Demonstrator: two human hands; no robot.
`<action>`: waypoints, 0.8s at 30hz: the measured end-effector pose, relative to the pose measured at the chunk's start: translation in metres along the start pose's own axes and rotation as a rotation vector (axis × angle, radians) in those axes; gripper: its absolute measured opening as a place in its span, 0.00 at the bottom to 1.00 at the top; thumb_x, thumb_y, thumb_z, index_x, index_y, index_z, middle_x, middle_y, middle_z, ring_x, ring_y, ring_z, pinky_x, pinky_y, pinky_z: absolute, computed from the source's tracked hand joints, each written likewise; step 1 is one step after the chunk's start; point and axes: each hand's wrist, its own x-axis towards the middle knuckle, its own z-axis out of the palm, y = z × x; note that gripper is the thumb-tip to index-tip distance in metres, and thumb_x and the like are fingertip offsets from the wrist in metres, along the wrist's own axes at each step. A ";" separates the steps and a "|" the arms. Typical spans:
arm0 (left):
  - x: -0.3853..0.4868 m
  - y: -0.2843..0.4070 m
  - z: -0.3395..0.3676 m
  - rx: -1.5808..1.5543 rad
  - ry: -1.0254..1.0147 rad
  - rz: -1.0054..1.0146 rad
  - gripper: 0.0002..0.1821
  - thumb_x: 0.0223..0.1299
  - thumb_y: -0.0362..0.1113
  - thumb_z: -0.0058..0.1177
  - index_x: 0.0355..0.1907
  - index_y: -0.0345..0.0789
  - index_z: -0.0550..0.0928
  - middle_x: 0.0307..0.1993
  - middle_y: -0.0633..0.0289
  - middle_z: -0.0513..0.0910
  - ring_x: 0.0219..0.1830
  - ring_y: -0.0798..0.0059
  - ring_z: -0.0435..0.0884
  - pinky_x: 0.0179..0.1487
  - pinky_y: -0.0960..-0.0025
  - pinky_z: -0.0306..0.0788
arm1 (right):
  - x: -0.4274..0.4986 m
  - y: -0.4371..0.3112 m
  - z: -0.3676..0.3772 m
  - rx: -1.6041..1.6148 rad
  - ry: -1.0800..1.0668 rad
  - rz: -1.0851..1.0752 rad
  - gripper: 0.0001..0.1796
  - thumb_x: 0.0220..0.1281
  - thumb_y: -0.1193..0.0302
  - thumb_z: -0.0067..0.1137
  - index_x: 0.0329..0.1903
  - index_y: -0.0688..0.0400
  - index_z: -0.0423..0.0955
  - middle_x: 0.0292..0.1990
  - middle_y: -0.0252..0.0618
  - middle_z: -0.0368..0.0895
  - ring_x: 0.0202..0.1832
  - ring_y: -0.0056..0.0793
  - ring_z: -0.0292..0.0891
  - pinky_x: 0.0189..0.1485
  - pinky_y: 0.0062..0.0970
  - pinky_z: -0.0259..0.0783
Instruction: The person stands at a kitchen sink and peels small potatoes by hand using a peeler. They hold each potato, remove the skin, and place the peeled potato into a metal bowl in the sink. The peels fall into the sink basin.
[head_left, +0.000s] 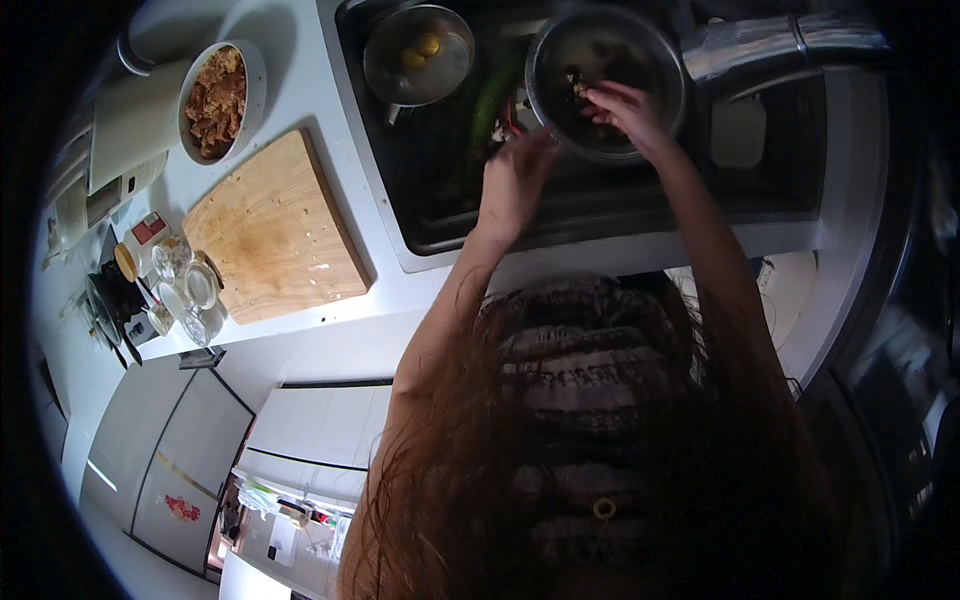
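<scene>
Over the dark sink (442, 217), my right hand (634, 120) reaches into a round metal bowl (532, 82). Its fingertips pinch a small dark piece of food (577, 84), too small to name. Murky liquid and dark pieces, partly in shadow, fill the bowl. My left hand (517, 180) is blurred, just outside the bowl's near-left rim, its fingers bent; whether it holds anything is unclear. Beside its fingertips lies a small red-and-white item (511, 124). A long green vegetable (493, 105) rests in the sink left of the bowl.
A small metal pan (390, 86) with yellow round pieces (420, 51) stands in the sink's far left. A metal pipe-like fitting (757, 52) juts in at right. On the counter are a wooden cutting board (277, 232), a white bowl of reddish chopped food (216, 105) and several jars (199, 289).
</scene>
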 end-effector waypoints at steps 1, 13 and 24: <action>0.003 0.004 0.003 -0.104 0.002 0.016 0.17 0.60 0.31 0.61 0.52 0.34 0.81 0.41 0.57 0.84 0.38 0.71 0.84 0.43 0.71 0.76 | -0.023 -0.004 0.002 0.242 -0.150 -0.001 0.17 0.70 0.69 0.55 0.57 0.63 0.74 0.51 0.38 0.81 0.50 0.25 0.79 0.50 0.25 0.75; -0.008 0.017 -0.001 -0.389 0.044 0.165 0.17 0.51 0.29 0.69 0.45 0.34 0.86 0.37 0.62 0.83 0.38 0.81 0.81 0.44 0.79 0.75 | -0.111 -0.038 0.065 0.346 -0.024 -0.079 0.19 0.67 0.66 0.59 0.57 0.61 0.75 0.47 0.38 0.82 0.47 0.25 0.81 0.51 0.24 0.79; -0.010 0.014 -0.017 -0.193 0.052 0.169 0.11 0.54 0.27 0.64 0.42 0.32 0.87 0.34 0.57 0.86 0.35 0.77 0.85 0.41 0.76 0.76 | -0.110 -0.023 0.081 0.119 0.098 -0.376 0.15 0.65 0.78 0.59 0.54 0.66 0.72 0.47 0.42 0.81 0.48 0.26 0.80 0.53 0.26 0.78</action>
